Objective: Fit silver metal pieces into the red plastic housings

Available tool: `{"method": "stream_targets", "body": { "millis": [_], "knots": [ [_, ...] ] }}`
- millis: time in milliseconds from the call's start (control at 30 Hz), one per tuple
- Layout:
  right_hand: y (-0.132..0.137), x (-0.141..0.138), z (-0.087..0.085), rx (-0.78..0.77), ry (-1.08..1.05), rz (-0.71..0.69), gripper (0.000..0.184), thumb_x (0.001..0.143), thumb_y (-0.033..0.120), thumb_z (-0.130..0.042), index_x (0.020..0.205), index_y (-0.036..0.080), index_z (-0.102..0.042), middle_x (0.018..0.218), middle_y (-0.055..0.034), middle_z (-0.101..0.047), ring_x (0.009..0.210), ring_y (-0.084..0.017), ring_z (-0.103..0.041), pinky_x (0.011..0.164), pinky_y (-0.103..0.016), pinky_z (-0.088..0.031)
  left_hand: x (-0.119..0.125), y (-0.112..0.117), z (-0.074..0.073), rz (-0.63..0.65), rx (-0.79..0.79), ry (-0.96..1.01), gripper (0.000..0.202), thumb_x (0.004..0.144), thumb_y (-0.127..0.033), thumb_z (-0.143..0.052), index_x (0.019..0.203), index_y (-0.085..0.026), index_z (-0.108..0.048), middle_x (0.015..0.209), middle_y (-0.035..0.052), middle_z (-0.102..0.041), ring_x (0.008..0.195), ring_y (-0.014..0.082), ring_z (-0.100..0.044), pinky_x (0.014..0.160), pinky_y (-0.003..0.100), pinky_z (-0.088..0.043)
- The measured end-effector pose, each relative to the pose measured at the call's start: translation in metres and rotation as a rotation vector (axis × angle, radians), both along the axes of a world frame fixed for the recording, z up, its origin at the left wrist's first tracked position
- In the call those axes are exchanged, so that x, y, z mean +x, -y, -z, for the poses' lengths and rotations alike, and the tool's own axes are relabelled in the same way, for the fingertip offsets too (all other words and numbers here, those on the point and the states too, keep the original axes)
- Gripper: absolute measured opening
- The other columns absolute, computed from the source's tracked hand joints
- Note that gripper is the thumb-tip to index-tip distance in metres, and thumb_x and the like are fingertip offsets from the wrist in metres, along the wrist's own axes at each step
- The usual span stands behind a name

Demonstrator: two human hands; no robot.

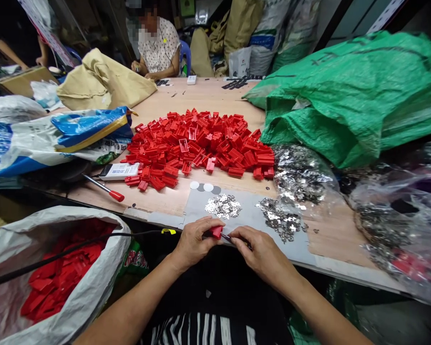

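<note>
Between the thumb and fingers of my left hand [196, 243] is a small red plastic case [216, 232], held at the table's front edge. My right hand [260, 249] is closed round a thin dark metal tool [227, 237], whose tip meets the case; its exact kind is hard to see. Just beyond my hands, a small heap of shiny metal pieces [223, 206] lies on a grey sheet [249, 203]. A second heap of metal pieces [282, 220] is to its right. Farther back rises a large pile of red plastic cases [201, 143].
At lower left stands a white sack [118, 249] holding red parts. A red-handled screwdriver [115, 194] lies on the left. Clear bags of metal pieces [301, 175] and a green sack [355, 91] crowd the right. A co-worker [161, 48] sits across the table.
</note>
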State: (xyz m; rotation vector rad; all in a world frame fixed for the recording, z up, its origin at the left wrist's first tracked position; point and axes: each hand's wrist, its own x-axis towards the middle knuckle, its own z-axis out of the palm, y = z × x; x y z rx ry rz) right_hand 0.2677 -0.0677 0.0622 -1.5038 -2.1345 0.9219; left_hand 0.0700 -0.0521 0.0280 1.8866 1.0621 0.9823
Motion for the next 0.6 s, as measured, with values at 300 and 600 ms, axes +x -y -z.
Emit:
{"method": "stream_targets", "body": {
  "millis": [300,600],
  "knots": [
    [0.004,-0.017,0.002,0.003,0.118,0.116,0.015,0.089,0.018,-0.047,0.085,0.021,-0.061,0.085,-0.0024,-0.065,0.079,-0.02,-0.06,0.07,-0.031,-0.041,0.003,0.003,0.004,-0.082,-0.031,-0.021,0.038,0.072,-0.012,-0.071,0.107,-0.025,-0.066,0.105,0.0022,-0.072,0.095,0.0185,-0.066,0.086,0.027,-0.048],
    [0.014,-0.005,0.009,0.076,-0.196,0.025,0.022,0.096,0.028,-0.038,0.103,0.022,-0.058,0.099,-0.0047,-0.062,0.09,-0.02,-0.058,0.079,-0.031,-0.043,0.002,0.011,-0.008,-0.107,-0.186,0.166,0.029,0.068,-0.019,-0.076,0.095,-0.022,-0.064,0.087,-0.0005,-0.066,0.079,0.0154,-0.061,0.077,0.026,-0.045]
  ]
}}
